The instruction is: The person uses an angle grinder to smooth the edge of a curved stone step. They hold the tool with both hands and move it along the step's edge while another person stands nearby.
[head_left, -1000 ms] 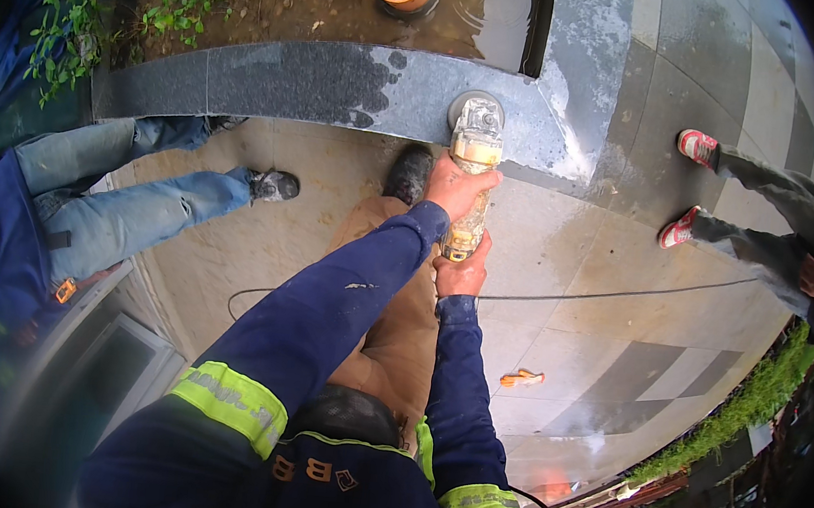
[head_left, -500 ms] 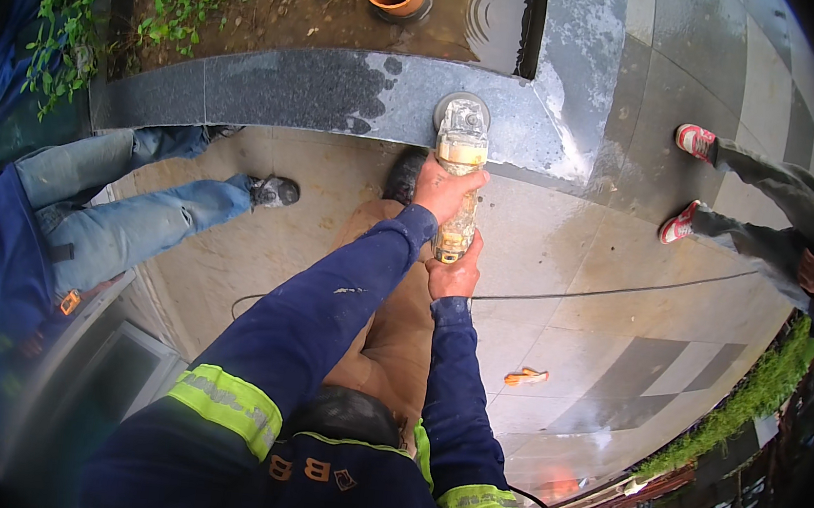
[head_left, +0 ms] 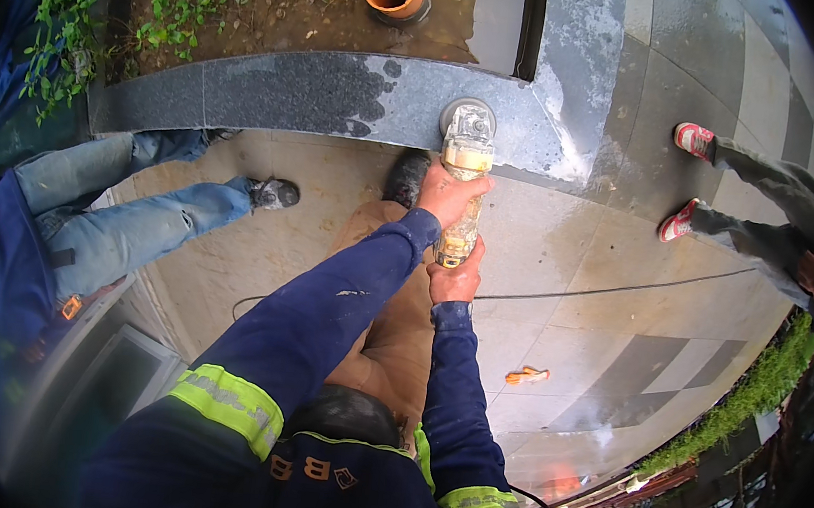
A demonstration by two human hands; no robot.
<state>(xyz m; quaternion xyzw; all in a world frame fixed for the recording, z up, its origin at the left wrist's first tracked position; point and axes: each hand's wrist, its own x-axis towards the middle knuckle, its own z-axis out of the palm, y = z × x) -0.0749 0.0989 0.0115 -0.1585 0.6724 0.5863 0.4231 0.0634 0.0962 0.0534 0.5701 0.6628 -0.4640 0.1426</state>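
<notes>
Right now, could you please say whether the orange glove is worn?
Not worn: the glove lies on the paving; left hand and right hand, bare, grip the grinder.

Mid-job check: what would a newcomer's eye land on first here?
The yellowish grinder at upper centre, its head over the grey stone ledge, held by the left hand ahead of the right hand. Next, the orange pipe in the muddy bed up top. Then red-and-white shoes at right and an orange glove on the paving.

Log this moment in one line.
left hand: around dusty yellow angle grinder; right hand: at its rear end; round grey disc: over grey stone ledge; orange-white glove: on pale paving
</notes>
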